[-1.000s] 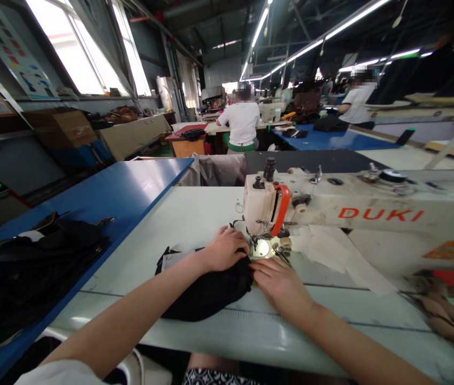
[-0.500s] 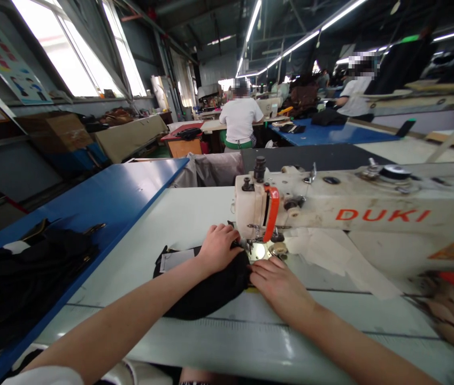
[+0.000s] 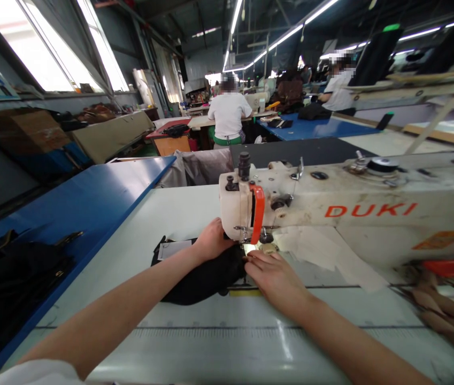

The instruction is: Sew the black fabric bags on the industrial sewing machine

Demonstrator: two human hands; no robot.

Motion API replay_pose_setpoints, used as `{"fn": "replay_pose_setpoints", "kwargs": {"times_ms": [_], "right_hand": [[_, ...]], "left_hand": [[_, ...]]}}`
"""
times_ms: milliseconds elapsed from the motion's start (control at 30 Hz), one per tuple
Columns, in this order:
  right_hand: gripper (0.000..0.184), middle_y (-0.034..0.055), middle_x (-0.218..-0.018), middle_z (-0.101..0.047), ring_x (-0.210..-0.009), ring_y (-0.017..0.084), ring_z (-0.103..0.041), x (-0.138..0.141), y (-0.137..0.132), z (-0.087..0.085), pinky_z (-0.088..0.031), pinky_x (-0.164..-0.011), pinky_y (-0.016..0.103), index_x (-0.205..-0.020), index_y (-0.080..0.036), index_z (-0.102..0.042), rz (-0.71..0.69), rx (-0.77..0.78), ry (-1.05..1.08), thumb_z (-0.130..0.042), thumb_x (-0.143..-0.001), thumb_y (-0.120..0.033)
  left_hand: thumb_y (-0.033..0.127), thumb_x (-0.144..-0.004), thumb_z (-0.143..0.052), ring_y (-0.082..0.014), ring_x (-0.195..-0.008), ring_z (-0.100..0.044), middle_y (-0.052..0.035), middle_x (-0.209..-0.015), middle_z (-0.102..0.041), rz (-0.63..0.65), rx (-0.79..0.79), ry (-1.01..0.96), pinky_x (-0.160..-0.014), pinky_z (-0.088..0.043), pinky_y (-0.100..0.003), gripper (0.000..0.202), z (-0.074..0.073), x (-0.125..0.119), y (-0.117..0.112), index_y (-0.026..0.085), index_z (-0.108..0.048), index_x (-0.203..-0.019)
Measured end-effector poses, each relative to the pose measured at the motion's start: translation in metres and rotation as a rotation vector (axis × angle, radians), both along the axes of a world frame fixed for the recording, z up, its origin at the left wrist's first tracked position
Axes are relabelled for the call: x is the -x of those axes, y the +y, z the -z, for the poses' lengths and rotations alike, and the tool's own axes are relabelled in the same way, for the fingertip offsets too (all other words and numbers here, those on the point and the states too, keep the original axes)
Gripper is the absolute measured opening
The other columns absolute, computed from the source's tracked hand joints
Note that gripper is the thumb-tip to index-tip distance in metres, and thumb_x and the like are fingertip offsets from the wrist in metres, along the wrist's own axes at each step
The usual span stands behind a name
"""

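A black fabric piece (image 3: 202,278) with a white label lies on the pale sewing table (image 3: 170,214), its right end under the head of a cream sewing machine (image 3: 331,208) marked DUKI. My left hand (image 3: 210,241) rests on top of the fabric beside the needle, fingers curled down onto it. My right hand (image 3: 275,275) lies flat on the table at the fabric's right edge, fingertips pressing the cloth near the presser foot. The needle area itself is mostly hidden by the machine head and my hands.
A blue table (image 3: 90,198) on the left carries a heap of black bags (image 3: 6,283). Pale paper pieces (image 3: 323,251) lie under the machine arm. Brown straps (image 3: 447,310) lie at the right. Other workers (image 3: 229,115) sit at tables behind.
The camera has tilted and moved closer, so the machine sits lower left in view. Both hands have stayed on the black fabric, sliding slightly toward the needle.
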State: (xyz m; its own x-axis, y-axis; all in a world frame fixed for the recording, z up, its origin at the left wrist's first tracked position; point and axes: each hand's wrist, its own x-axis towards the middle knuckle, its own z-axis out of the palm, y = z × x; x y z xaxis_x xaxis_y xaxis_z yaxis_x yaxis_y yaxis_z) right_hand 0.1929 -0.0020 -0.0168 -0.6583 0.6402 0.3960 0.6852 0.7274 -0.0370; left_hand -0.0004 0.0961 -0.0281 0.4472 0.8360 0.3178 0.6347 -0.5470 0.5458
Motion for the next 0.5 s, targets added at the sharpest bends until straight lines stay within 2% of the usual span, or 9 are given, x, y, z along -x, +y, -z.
{"fn": "replay_pose_setpoints", "kwargs": {"times_ms": [133,367,500], "right_hand": [[0.011,0.0075,-0.097,-0.068,-0.099,0.020,-0.056,0.000,-0.001,0.001,-0.037,-0.082,0.032,-0.086,-0.017,-0.061,-0.013,0.013,0.005,-0.054,-0.085,-0.008],[0.013,0.0074,-0.103,-0.067,-0.101,0.021,-0.056,0.000,0.000,0.005,-0.039,-0.086,0.034,-0.089,-0.017,-0.062,-0.006,0.050,0.008,-0.053,-0.085,-0.008],[0.015,0.0077,-0.105,-0.067,-0.103,0.022,-0.056,-0.001,0.002,0.008,-0.041,-0.089,0.036,-0.092,-0.017,-0.062,-0.017,0.067,0.015,-0.054,-0.084,-0.008]], "left_hand": [[0.023,-0.073,-0.067,-0.0243,-0.102,-0.057,-0.0054,-0.102,-0.066,0.023,-0.022,0.033,-0.091,-0.047,-0.037,0.023,0.002,0.002,0.000,0.020,-0.066,-0.096],[0.022,-0.071,-0.068,-0.0245,-0.103,-0.057,-0.0054,-0.108,-0.065,0.023,0.043,0.031,-0.092,-0.047,-0.037,0.029,-0.006,0.001,-0.002,0.020,-0.065,-0.100],[0.020,-0.072,-0.066,-0.0243,-0.102,-0.058,-0.0053,-0.105,-0.066,0.052,0.076,0.056,-0.092,-0.047,-0.036,0.025,-0.009,0.002,-0.001,0.019,-0.065,-0.097]]}}
